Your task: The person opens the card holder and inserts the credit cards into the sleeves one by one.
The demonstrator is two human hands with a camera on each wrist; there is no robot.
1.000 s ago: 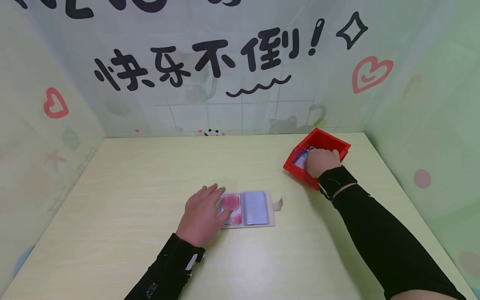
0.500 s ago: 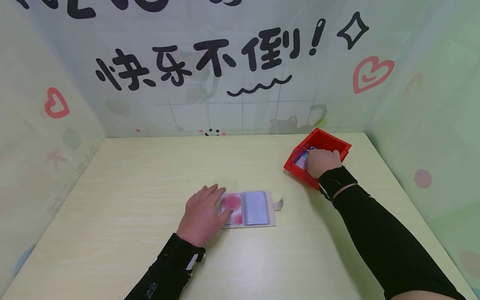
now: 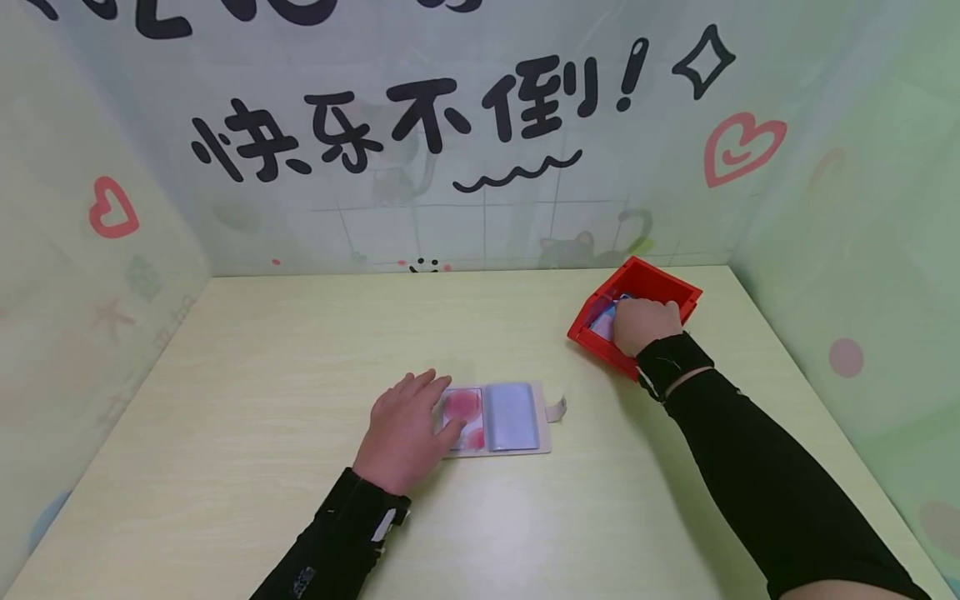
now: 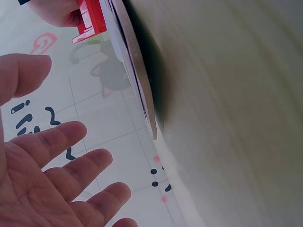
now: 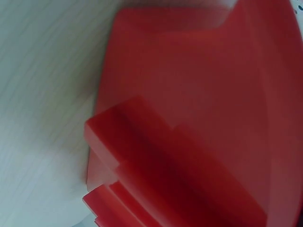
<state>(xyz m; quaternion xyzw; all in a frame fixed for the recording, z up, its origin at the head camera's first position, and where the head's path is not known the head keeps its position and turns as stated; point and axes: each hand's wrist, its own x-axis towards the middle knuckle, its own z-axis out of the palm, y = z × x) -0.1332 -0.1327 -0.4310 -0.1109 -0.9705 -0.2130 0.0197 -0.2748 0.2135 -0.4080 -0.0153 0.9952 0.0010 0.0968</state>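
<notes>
An open card holder (image 3: 498, 417) lies flat on the table, with a red-patterned left page and a grey-blue right page. My left hand (image 3: 405, 425) rests on its left page with the fingers straight. The left wrist view shows that hand's spread fingers (image 4: 61, 161) beside the holder's edge (image 4: 139, 80). My right hand (image 3: 643, 323) reaches into a red bin (image 3: 663, 282) at the right rear, its knuckles bent over blue and white cards (image 3: 602, 318). The fingertips are hidden inside the bin. The right wrist view shows only the bin's red wall (image 5: 199, 118).
The pale wooden table (image 3: 262, 358) is boxed in by printed walls at the back, left and right. A small tab (image 3: 556, 408) sticks out of the holder's right edge. The bin (image 4: 90, 19) also shows far off in the left wrist view.
</notes>
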